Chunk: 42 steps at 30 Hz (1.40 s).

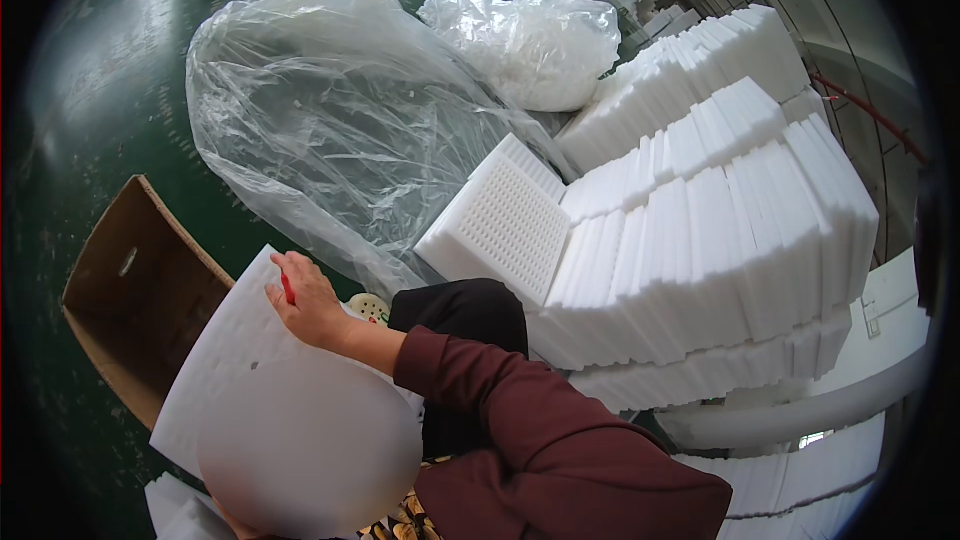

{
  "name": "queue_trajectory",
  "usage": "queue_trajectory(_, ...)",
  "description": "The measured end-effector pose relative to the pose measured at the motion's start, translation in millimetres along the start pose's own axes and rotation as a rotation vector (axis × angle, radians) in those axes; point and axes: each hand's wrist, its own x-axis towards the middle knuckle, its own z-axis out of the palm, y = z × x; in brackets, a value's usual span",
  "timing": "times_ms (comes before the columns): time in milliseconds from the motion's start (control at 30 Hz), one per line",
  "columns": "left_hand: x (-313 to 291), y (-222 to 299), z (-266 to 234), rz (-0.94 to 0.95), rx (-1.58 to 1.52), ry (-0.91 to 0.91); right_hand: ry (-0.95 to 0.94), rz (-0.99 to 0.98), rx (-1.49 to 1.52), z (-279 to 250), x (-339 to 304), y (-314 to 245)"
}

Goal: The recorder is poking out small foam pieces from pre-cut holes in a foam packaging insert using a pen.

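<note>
A white foam sheet (225, 365) lies tilted in front of me, with small dimples and one dark spot on its face. My right hand (312, 302) rests over its upper edge, fingers bent round a slim red object (288, 288) whose kind I cannot make out. The maroon sleeve of that arm crosses from the lower right. A blurred round patch covers the lower part of the sheet. At its lower left rim a sliver of skin shows, perhaps my left hand (232, 522), with its fingers hidden.
An open cardboard box (150, 270) stands left of the sheet. Clear plastic film (330, 110) spreads ahead, beside a filled plastic bag (540, 45). Stacked white foam sheets (690, 250) line the right, with a hole-patterned foam block (505, 215) leaning at their near end.
</note>
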Motion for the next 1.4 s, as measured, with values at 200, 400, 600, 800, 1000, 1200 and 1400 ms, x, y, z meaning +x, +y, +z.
queue_trajectory(200,4.2,5.5,6.4,-0.148,-0.047,-0.038,-0.200,0.458,0.452,-20.2,19.2,9.1)
queue_trajectory(400,30.7,11.6,-35.9,0.097,0.382,-0.028,-0.396,0.677,0.860,-59.3,30.8,-8.6)
queue_trajectory(600,28.4,15.1,-24.4,0.197,0.414,-0.035,-0.374,0.617,0.978,-91.0,35.0,-20.0)
queue_trajectory(800,-4.1,24.9,-20.1,0.399,0.462,-0.098,-0.380,0.363,0.946,-64.9,61.7,-22.6)
queue_trajectory(1000,-7.0,3.3,11.6,0.432,0.720,-0.084,-0.310,0.180,0.671,-159.7,75.6,-106.9)
queue_trajectory(1200,-47.8,27.0,12.8,0.586,0.045,-0.243,-0.470,0.012,0.412,-161.2,81.2,-151.4)
queue_trajectory(1400,-74.0,32.5,34.8,0.278,0.565,-0.446,-0.642,-0.129,0.219,-125.8,63.7,-177.6)
